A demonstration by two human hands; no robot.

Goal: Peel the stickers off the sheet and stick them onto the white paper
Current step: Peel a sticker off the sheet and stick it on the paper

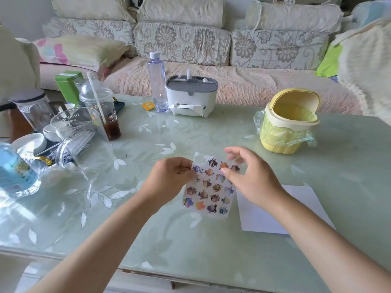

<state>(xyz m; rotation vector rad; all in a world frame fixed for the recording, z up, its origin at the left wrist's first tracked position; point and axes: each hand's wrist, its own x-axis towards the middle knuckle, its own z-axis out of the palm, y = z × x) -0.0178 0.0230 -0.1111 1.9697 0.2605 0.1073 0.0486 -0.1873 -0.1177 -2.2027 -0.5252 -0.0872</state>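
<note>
- Both bare forearms are reaching forward from the lower corners and angling in toward each other.
- The left hand (169, 176) is pinching the left edge of the sheet (208, 195), fingers curled.
- The right hand (251, 178) is hovering palm-down, its thumb touching the sheet and its fingers arching loosely above.

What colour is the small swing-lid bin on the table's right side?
The small swing-lid plastic bin is pale yellow, seen in the head view.
</note>
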